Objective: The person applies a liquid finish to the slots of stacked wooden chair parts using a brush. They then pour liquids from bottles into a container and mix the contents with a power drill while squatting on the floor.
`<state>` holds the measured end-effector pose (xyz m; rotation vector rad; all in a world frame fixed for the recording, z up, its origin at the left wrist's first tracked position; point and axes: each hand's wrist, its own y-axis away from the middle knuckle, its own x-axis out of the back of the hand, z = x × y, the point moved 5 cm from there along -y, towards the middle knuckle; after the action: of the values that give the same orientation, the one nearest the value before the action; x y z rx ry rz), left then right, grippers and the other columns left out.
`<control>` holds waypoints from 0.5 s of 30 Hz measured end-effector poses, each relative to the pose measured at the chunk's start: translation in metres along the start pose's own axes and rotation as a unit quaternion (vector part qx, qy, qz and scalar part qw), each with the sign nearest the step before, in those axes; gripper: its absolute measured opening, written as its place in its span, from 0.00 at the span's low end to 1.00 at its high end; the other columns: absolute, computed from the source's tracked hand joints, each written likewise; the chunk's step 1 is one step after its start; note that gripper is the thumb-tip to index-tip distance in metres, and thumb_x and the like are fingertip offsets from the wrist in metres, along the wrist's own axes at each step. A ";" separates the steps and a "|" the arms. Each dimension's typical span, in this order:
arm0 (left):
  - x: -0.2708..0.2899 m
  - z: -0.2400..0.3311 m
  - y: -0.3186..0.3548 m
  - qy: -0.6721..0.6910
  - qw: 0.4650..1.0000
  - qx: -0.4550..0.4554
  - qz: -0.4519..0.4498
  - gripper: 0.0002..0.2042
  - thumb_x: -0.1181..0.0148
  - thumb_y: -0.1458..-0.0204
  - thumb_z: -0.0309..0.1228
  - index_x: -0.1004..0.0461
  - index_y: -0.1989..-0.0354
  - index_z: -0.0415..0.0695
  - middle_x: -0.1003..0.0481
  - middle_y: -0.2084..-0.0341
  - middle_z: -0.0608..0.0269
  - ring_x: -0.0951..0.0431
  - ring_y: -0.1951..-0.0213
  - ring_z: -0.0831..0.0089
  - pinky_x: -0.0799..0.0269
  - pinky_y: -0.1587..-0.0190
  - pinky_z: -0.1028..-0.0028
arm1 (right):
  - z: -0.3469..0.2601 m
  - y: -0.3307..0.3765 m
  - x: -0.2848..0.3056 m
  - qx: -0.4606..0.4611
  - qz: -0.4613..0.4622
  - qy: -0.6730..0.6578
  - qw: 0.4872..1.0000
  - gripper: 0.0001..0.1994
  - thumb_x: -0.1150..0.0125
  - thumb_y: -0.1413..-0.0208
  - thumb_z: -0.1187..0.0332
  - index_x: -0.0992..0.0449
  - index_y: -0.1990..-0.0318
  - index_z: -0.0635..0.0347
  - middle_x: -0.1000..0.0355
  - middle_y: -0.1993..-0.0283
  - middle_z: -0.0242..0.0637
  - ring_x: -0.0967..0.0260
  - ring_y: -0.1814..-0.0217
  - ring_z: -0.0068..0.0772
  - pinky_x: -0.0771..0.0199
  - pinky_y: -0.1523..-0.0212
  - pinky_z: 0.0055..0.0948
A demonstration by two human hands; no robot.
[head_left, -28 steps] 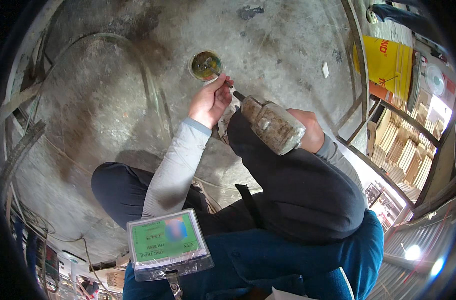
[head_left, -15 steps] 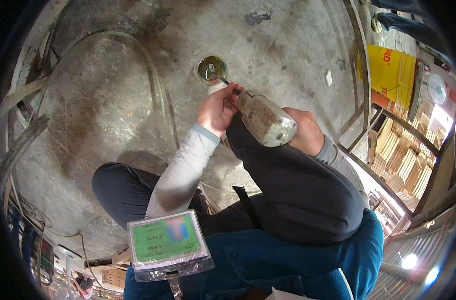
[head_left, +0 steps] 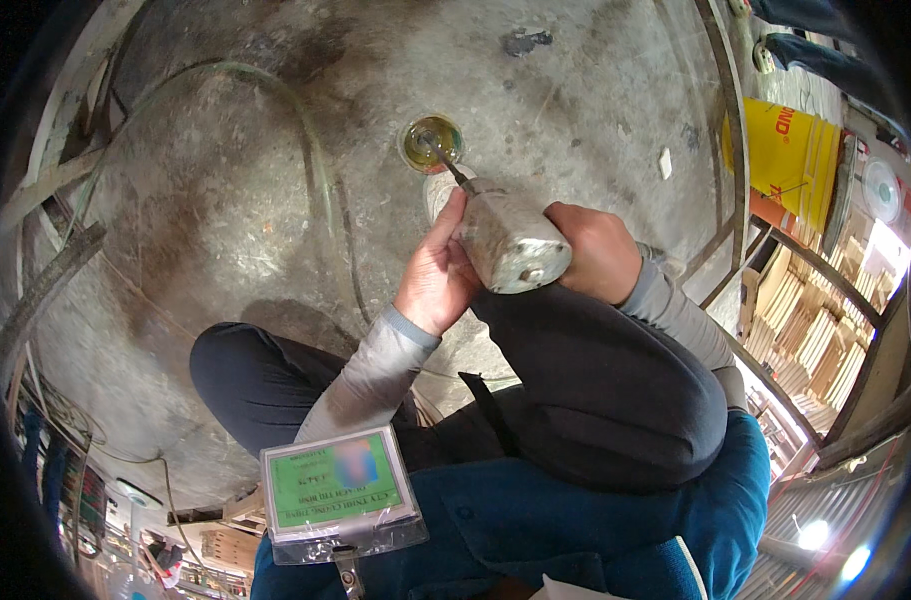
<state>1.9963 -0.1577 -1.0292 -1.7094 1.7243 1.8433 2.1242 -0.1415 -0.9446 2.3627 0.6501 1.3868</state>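
Note:
A worn grey, canister-shaped tool (head_left: 510, 240) is tilted in front of my raised knee. Its thin dark rod (head_left: 452, 170) reaches down into a small clear cup (head_left: 402, 147) of yellowish liquid on the floor. My left hand (head_left: 437, 272) cups the tool's left side, with the thumb along it near the rod end. On the opposite side, my right hand (head_left: 597, 252) is wrapped round the body, its fingertips partly hidden. The tool's round end, with a small knob on it, faces up toward me. Inside the cup the rod's tip shows only dimly.
Bare concrete floor (head_left: 215, 200) surrounds the cup, with a pale hose (head_left: 300, 130) curving over it at left. Metal frames (head_left: 725, 90) stand on both sides. A yellow panel (head_left: 790, 160) and a person's legs (head_left: 825, 60) appear at far right. An ID badge (head_left: 340, 480) hangs before me.
My left hand has shifted back from the rod to the tool's body. The tool has turned and moved slightly left, its round end now facing me more. The rod remains in the cup.

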 end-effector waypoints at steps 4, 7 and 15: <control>0.004 0.001 0.001 0.033 0.999 0.022 0.004 0.18 0.47 0.49 0.38 0.37 0.52 0.45 0.32 0.56 0.61 0.34 0.50 0.67 0.40 0.47 0.65 | -0.003 -0.001 0.003 0.012 -0.011 0.005 1.000 0.15 0.40 0.67 0.66 0.33 0.70 0.64 0.32 0.75 0.49 0.33 0.70 0.52 0.33 0.70 0.40; 0.014 0.000 0.010 -0.263 0.952 -0.156 -0.023 0.18 0.49 0.48 0.37 0.38 0.50 0.44 0.33 0.54 0.60 0.35 0.49 0.67 0.40 0.47 0.66 | -0.008 0.004 0.011 0.025 -0.030 0.003 0.999 0.13 0.43 0.65 0.66 0.35 0.71 0.64 0.32 0.74 0.48 0.33 0.69 0.51 0.33 0.70 0.42; -0.031 0.001 0.013 -0.039 0.991 -0.005 0.125 0.13 0.48 0.50 0.41 0.29 0.66 0.43 0.26 0.70 0.59 0.25 0.68 0.67 0.28 0.62 0.66 | 0.002 -0.001 0.029 0.084 -0.126 -0.153 0.977 0.31 0.38 0.60 0.61 0.40 0.47 0.63 0.32 0.58 0.48 0.33 0.57 0.43 0.33 0.59 0.34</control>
<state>1.9980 -0.1438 -0.9981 -1.4594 1.9778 1.9889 2.1382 -0.1252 -0.9255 2.4466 0.9649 0.8684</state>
